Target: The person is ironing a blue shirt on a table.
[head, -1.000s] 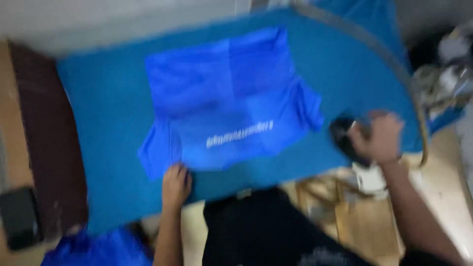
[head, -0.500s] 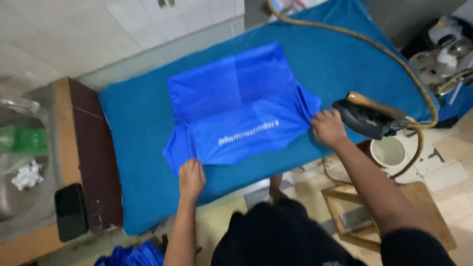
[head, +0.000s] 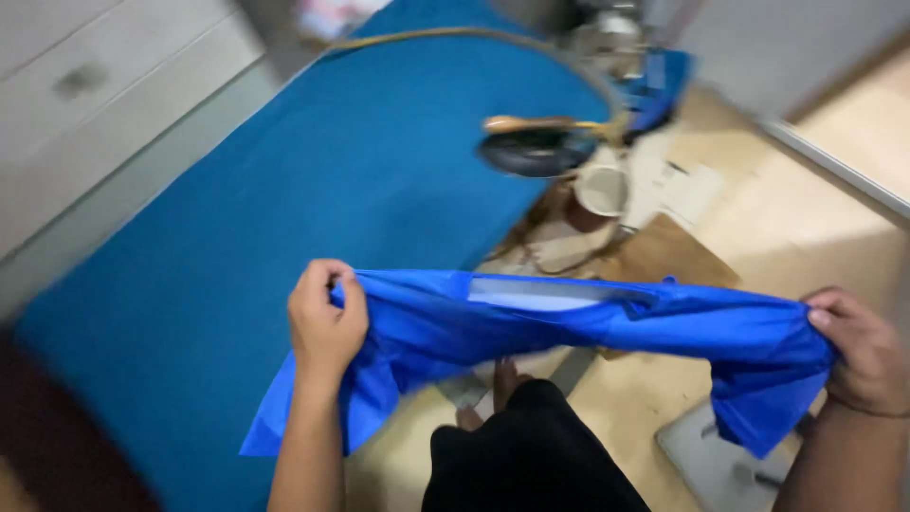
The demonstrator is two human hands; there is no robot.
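Left hand [head: 325, 318] and right hand [head: 856, 351] stretch a blue garment [head: 588, 327] (off the board).

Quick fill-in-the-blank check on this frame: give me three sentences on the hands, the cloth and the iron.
1. The blue garment is stretched between ____ hands.
2. The left hand and the right hand each have a closed grip on one ____ of the garment.
3. The iron rests at the edge of the padded table, whose cover is ____ in colour.

Missing words: both; end; blue
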